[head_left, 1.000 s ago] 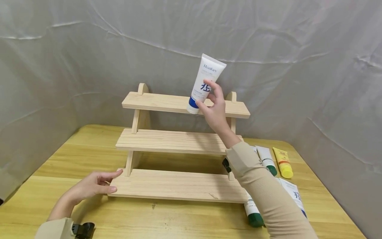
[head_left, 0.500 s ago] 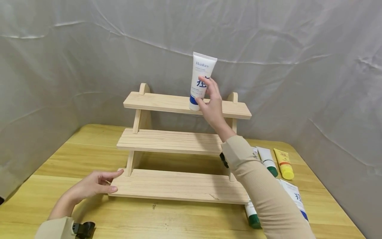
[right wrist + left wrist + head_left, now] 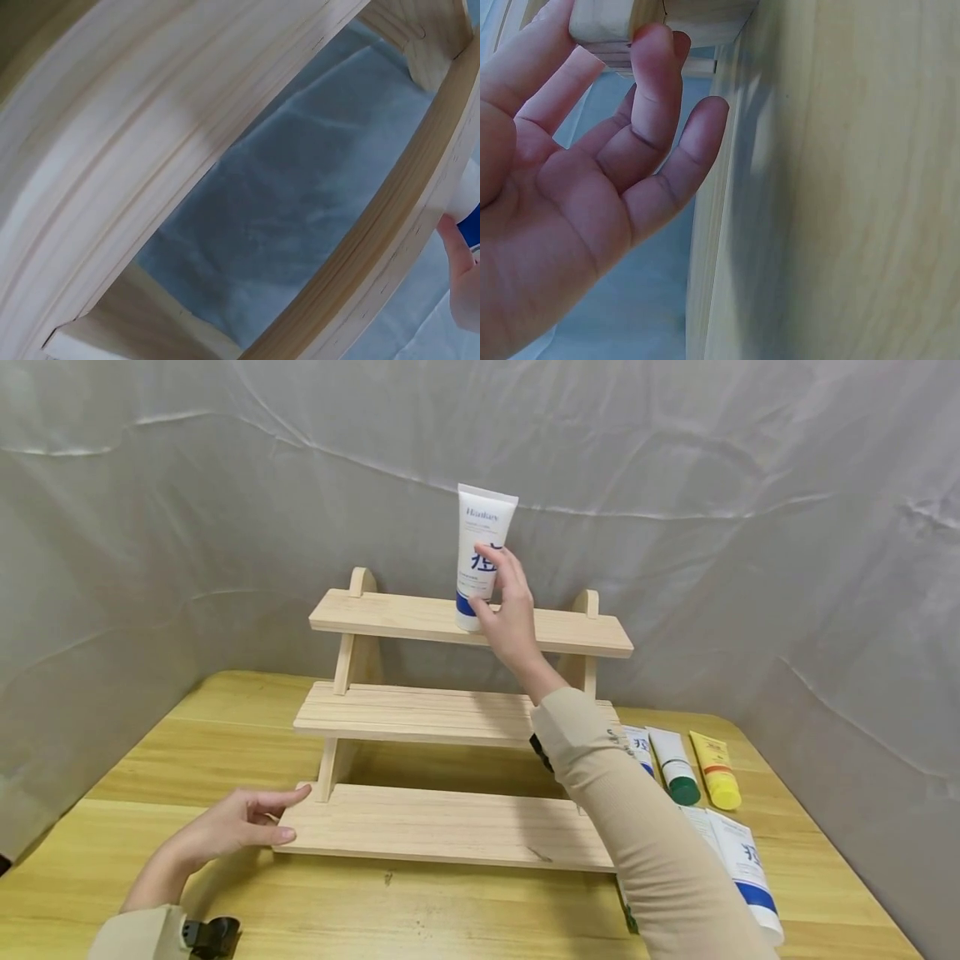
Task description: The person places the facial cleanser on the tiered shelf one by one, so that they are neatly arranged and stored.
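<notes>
At the top wooden tier, the right hand grips the white tube, its cap down, long axis near vertical; seating contact is unconfirmed. The left hand, farther away, pinches the bottom tier at its left end.

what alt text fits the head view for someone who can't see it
A person's right hand holds a white and blue tube nearly upright, cap down, at the top tier of a three-tier wooden stand. The left hand holds the bottom tier's left end. More tubes, one yellow, lie on the wooden table at right.
</notes>
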The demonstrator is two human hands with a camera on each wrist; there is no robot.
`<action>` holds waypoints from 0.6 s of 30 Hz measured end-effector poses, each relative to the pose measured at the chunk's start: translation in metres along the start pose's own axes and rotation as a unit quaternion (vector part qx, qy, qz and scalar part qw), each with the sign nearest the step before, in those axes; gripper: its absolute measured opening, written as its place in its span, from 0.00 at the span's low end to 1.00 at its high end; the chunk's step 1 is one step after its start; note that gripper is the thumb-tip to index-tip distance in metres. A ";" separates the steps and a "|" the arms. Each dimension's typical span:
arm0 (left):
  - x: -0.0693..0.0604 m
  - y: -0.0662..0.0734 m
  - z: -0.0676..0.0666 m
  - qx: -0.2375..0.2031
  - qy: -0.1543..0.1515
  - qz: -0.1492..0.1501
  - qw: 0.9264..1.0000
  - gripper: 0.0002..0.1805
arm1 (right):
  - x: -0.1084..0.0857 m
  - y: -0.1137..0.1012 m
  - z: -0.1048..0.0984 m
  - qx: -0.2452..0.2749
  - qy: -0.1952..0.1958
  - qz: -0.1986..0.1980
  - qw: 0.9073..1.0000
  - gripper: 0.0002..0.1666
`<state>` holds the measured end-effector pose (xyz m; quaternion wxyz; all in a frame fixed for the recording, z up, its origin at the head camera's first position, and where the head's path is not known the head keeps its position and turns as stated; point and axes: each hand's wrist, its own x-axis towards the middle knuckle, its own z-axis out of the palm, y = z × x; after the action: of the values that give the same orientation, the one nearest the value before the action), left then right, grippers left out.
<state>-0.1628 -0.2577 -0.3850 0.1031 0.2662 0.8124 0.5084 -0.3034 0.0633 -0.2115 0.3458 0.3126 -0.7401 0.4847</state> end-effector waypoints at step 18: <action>0.000 0.002 0.001 0.001 0.002 -0.008 1.000 0.29 | -0.027 0.001 -0.007 0.096 0.043 0.149 0.983 0.25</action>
<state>-0.1614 -0.2557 -0.3834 0.1056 0.2589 0.8151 0.5073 -0.2881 0.0734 -0.2321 0.2695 0.2090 -0.7130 0.6126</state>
